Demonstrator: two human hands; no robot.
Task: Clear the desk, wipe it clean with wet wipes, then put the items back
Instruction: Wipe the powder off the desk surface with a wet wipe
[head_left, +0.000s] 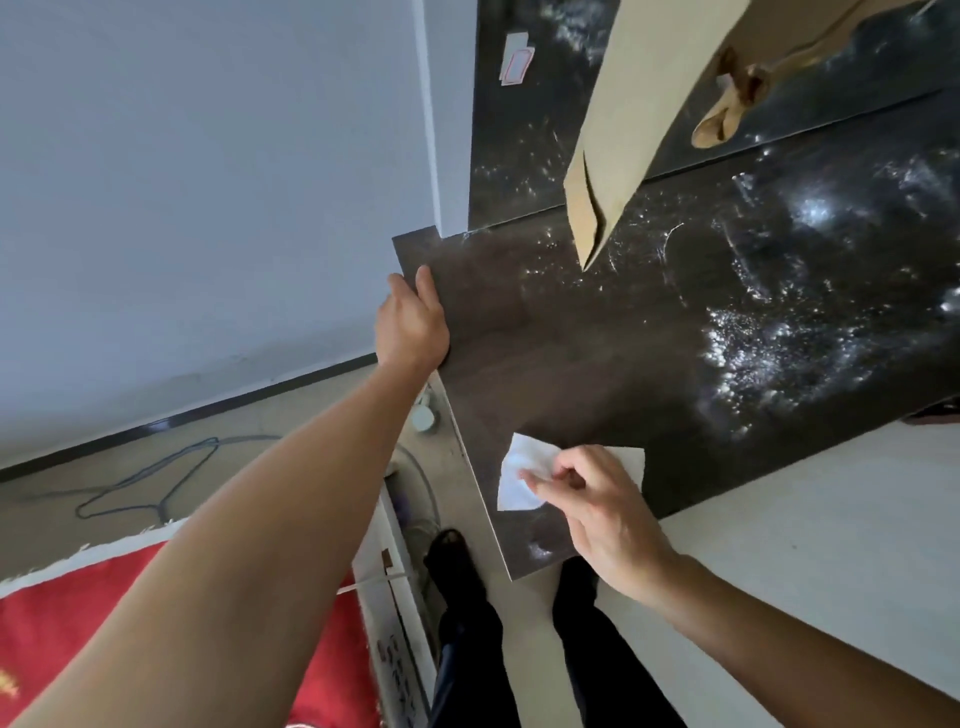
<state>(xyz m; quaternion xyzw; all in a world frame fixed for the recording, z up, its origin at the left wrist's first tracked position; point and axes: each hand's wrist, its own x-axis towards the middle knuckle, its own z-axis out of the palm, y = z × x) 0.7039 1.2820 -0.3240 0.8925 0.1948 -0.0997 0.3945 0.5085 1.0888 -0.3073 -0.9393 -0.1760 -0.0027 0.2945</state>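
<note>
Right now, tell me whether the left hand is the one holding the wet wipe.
No. The left hand grips the edge of the dark desk, while the right hand presses the white wet wipe onto it.

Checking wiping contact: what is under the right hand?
A white wipe lies flat on the dark desk under the right hand, fingertips pressing it. The hand covers the wipe's middle; only its two ends show.
</note>
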